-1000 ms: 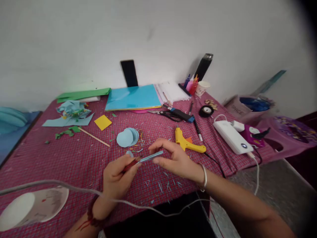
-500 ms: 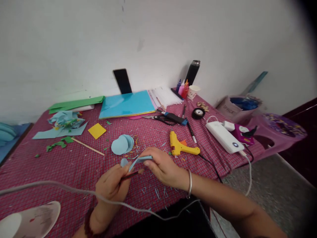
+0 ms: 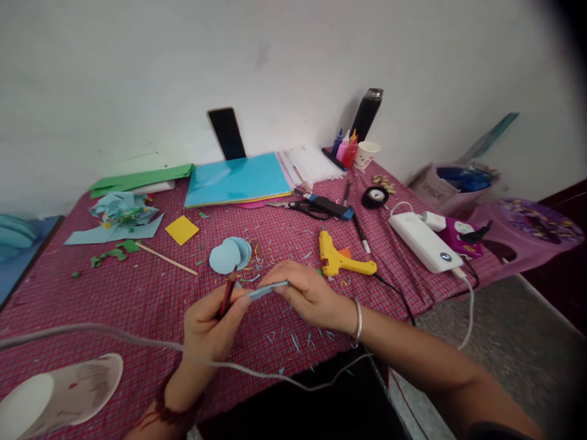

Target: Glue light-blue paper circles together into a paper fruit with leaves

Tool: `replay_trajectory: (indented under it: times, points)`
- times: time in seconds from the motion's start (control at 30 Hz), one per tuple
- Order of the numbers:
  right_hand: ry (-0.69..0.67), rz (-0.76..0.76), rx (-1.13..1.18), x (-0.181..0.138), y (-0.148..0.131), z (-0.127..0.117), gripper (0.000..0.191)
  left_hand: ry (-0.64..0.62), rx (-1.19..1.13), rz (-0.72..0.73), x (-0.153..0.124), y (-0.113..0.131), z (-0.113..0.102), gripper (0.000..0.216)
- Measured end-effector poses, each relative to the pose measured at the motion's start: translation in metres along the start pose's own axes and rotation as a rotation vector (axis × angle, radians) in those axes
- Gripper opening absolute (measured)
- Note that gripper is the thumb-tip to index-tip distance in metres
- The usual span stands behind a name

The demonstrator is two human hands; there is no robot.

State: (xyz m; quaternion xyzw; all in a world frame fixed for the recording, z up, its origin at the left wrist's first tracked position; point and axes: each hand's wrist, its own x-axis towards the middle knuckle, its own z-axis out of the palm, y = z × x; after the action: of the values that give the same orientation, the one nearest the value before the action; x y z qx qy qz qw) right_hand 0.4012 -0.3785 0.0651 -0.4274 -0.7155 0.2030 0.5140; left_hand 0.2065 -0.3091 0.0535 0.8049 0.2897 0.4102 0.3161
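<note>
My left hand [image 3: 213, 321] is closed round a thin dark red stick [image 3: 227, 294] that points up and away from me. Its fingertips also pinch one end of a narrow light blue paper strip [image 3: 266, 288]. My right hand [image 3: 305, 293] pinches the other end of that strip, fingers pressed together. Both hands hover just above the red checked tablecloth [image 3: 137, 293], near its front edge. A stack of light blue paper circles [image 3: 229, 255] lies just beyond my left hand.
A yellow glue gun [image 3: 342, 260] with a black cord lies right of my hands. Scissors [image 3: 307, 209], blue paper sheets [image 3: 236, 178], a white power bank [image 3: 424, 242], tape roll [image 3: 375, 196], bottles and a cup stand farther back. Paper scraps litter the cloth. A grey cable [image 3: 114, 336] crosses in front.
My left hand has turned the red stick from lying sideways to pointing upward. The blue strip, bent half a second ago, now lies nearly straight between both hands. The view shifted slightly.
</note>
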Motion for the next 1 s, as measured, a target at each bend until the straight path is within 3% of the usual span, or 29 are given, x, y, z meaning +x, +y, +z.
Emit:
replay_trajectory:
  times: [0.17,0.27,0.5,0.77,0.87,1.0]
  points:
    - [0.221,-0.032,0.154,-0.001,-0.001,-0.001,0.018,0.006,0.252,0.312,0.000,0.008,-0.011,0.017]
    - [0.222,-0.066,0.066,-0.002,-0.001,-0.004,0.007,0.047,0.340,0.394,-0.001,0.009,-0.012,0.013]
    - [0.263,-0.082,-0.016,-0.001,0.000,-0.003,0.013,0.050,0.312,0.320,-0.007,0.004,-0.010,0.014]
    - [0.294,-0.171,-0.222,-0.002,0.001,-0.004,0.009,0.003,0.118,0.008,-0.004,0.012,0.001,0.009]
    - [0.279,-0.189,-0.275,-0.003,0.001,-0.002,0.011,-0.043,0.088,-0.053,0.000,0.014,0.008,0.009]
    - [0.229,-0.145,-0.239,-0.003,-0.001,0.001,0.009,0.003,0.084,-0.083,0.000,0.012,0.011,0.016]
